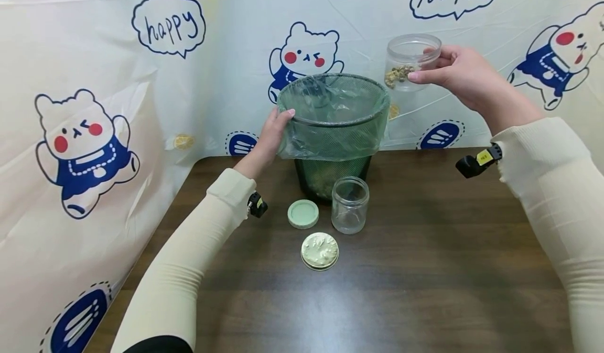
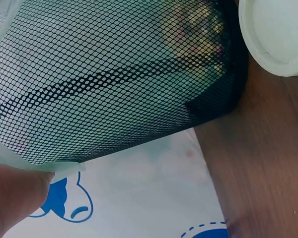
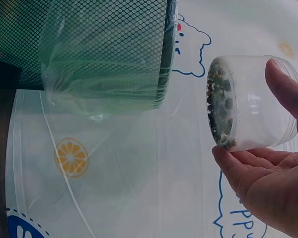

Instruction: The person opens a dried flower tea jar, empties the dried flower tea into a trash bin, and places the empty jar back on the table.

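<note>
My right hand [image 1: 464, 75] grips a clear plastic jar [image 1: 410, 54] in the air to the right of a dark mesh trash bin [image 1: 330, 177]. Small dried yellow-green pieces [image 1: 398, 76] lie at the jar's bottom; the right wrist view shows its base, with thumb and fingers around the side. A thin green bag [image 1: 335, 138] lines the bin and folds over its rim. At the bin's left side, my left hand [image 1: 271, 138] holds it through the bag, the thumb in front and the other fingers mostly hidden.
In front of the bin stands an open clear glass jar [image 1: 350, 209]. Beside it lie a pale green lid [image 1: 303, 214] and a shiny gold-toned lid [image 1: 320, 250] on the brown table [image 1: 406, 269]. A printed cloth [image 1: 226, 64] hangs behind the table.
</note>
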The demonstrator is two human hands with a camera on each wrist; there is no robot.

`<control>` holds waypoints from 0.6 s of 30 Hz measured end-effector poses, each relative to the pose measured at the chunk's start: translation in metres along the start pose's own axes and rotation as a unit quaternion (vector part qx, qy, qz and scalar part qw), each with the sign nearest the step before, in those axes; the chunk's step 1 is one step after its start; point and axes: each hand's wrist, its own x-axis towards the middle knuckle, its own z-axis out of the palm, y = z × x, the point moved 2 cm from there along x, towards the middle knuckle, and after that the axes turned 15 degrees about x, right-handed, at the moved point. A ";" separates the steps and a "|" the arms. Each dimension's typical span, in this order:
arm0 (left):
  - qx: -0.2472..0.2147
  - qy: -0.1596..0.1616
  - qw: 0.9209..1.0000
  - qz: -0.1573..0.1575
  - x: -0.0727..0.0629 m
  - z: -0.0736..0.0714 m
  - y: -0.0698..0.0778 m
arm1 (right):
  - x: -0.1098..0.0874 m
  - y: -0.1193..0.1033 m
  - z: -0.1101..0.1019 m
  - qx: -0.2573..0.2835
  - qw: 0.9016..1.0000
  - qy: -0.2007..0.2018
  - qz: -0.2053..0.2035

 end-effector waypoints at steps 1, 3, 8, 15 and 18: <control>0.003 -0.002 1.000 0.000 0.000 0.000 0.000 | 0.001 -0.001 0.001 -0.005 1.000 0.002 -0.001; 0.008 -0.003 1.000 0.000 0.000 0.000 0.000 | 0.003 -0.003 0.004 -0.019 1.000 0.008 -0.002; 0.014 -0.003 1.000 0.009 0.000 0.001 0.004 | 0.008 -0.009 0.011 -0.065 0.998 0.021 -0.003; 0.012 0.000 1.000 0.023 0.000 0.002 0.005 | 0.017 -0.014 0.023 -0.120 0.992 0.030 -0.014; 0.010 0.002 1.000 0.027 0.001 0.002 0.004 | 0.021 -0.017 0.027 -0.145 0.989 0.033 -0.023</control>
